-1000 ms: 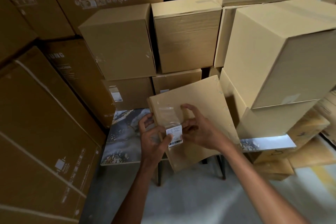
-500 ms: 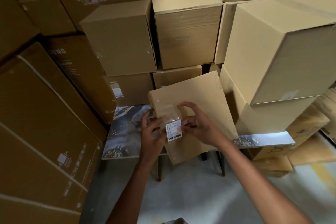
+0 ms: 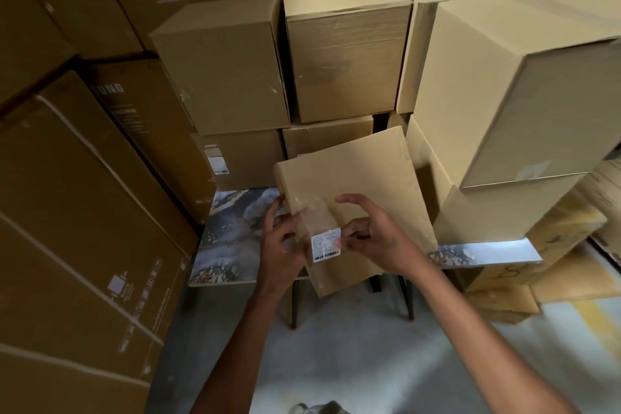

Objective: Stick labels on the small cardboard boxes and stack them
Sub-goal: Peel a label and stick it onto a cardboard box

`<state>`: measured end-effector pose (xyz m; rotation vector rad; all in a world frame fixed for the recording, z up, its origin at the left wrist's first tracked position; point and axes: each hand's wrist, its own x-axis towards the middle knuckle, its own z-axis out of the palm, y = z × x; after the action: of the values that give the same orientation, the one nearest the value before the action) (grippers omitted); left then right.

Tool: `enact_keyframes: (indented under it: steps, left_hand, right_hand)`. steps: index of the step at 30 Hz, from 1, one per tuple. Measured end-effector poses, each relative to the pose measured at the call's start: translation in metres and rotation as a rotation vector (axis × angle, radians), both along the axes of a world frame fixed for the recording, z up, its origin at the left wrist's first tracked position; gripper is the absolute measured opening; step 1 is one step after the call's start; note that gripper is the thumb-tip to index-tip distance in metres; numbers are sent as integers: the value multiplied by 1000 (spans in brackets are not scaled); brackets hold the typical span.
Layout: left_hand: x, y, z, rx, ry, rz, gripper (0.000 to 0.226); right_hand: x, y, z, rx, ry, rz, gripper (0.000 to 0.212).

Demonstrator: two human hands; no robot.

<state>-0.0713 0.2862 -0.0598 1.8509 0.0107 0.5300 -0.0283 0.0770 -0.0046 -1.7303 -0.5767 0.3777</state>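
A small white label (image 3: 326, 244) with a barcode is pinched at its right edge by the right hand (image 3: 373, 239), between the thumb and the bent fingers. The label lies on the top of a flat cardboard box (image 3: 356, 185), near the box's front left corner. A strip of clear tape (image 3: 312, 215) is seen on the box just behind the label.

The left edge of the box is held by the left hand (image 3: 280, 245). Its fingers are curled against the side of the box, and its thumb is laid on the top beside the label.

The box is tilted. Its front end sticks out past the edge of a small table with a marble-look top (image 3: 228, 235). Part of the table top is seen to the left of the box, and another part to the right of it.

All the boxes are closed, so nothing inside them can be seen.

Behind the flat box, four brown boxes (image 3: 228, 67) are stacked in two rows. A white sticker is seen on the lower left one. To the right of the flat box, big pale boxes (image 3: 514, 84) are piled up. To the left of it, large dark cartons (image 3: 80, 212) with white print are leaned. Under the table, dark table legs (image 3: 294, 302) and a grey floor (image 3: 353, 363) are seen.
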Motion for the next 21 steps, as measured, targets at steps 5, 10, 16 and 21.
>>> enact_keyframes:
  steps: [5, 10, 16, 21]
  left_hand:
    - [-5, -8, -1, 11, -14, 13, 49]
    - [-8, -21, -2, 51, -55, 28, 48]
    - [-10, -30, -6, 36, -50, 71, 40]
    - [-18, -38, -13, 79, -64, 101, 36]
  right_hand:
    - [-9, -9, 2, 3, 4, -26, 61]
    - [-14, -22, 0, 28, 22, -39, 60]
    - [-16, -35, -4, 76, 79, -39, 67]
    - [-9, -51, 2, 139, 104, -69, 73]
